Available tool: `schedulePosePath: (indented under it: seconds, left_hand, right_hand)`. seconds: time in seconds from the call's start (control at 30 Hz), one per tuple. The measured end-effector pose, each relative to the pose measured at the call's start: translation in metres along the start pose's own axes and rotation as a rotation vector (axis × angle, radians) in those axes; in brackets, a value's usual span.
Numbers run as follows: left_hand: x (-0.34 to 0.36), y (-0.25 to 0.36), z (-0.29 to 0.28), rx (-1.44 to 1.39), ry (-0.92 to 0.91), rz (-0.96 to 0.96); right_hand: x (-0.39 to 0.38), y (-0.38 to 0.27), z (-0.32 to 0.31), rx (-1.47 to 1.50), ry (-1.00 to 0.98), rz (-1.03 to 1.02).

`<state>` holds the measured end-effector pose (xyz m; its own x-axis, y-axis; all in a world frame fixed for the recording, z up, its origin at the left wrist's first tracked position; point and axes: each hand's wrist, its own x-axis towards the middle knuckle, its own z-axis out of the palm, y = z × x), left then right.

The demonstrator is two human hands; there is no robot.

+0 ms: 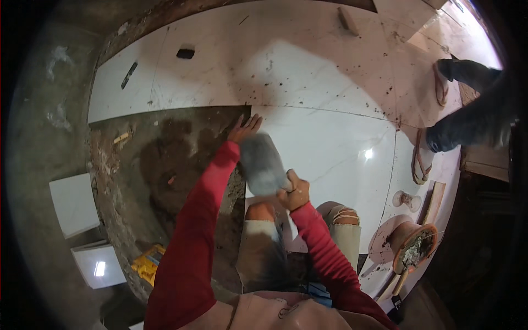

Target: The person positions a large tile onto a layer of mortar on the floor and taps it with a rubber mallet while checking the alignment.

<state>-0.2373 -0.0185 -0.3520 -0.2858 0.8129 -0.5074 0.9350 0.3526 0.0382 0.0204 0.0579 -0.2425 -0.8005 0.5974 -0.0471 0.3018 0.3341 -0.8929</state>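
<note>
My right hand [295, 191] grips a grey mallet [259, 159], its broad head blurred over the left edge of a white marbled floor tile [335, 143]. My left hand [245, 125] rests at that tile's upper left corner, fingers outstretched and apart, just above the mallet head. Left of this tile is a dark, rough patch of uncovered floor [192, 192]. My knees are on or beside the tile's lower edge.
Laid tiles [203, 77] run along the top. A person's legs in sandals [448, 137] stand at right, near a bucket of grey mix [415, 247], wooden strips [434, 198] and a pale spool-shaped object [406, 201]. A yellow tool [146, 264] and loose tiles [74, 203] lie left.
</note>
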Motion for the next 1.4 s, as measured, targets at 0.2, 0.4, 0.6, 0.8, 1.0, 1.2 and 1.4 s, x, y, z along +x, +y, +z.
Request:
schedulePosePath:
  seconds: [0.2, 0.4, 0.6, 0.8, 1.0, 1.2, 1.4]
  left_hand:
    - [-0.007, -0.018, 0.014, 0.147, 0.201, -0.004]
    - [-0.018, -0.015, 0.006, 0.257, 0.094, -0.073]
    - [-0.038, -0.026, 0.016, 0.111, 0.054, -0.09]
    - [-0.009, -0.005, -0.018, 0.189, 0.001, -0.089]
    - [-0.03, -0.02, 0.006, 0.105, 0.143, -0.113]
    - [-0.012, -0.004, -0.009, 0.02, 0.186, -0.09]
    - [-0.01, -0.007, 0.004, 0.041, 0.217, -0.09]
  right_hand:
    - [-0.019, 0.057, 0.02, -0.273, -0.083, 0.121]
    - [-0.027, 0.04, 0.015, 0.065, -0.013, 0.018]
    - [-0.025, 0.014, 0.01, -0.042, -0.013, 0.011]
    - [-0.036, 0.09, 0.011, -0.104, 0.083, 0.032]
    - [-0.025, 0.005, 0.002, -0.028, 0.043, -0.052]
    - [-0.05, 0.095, 0.007, -0.304, -0.071, 0.168]
    - [-0.067, 0.099, 0.016, -0.049, -0.037, -0.054]
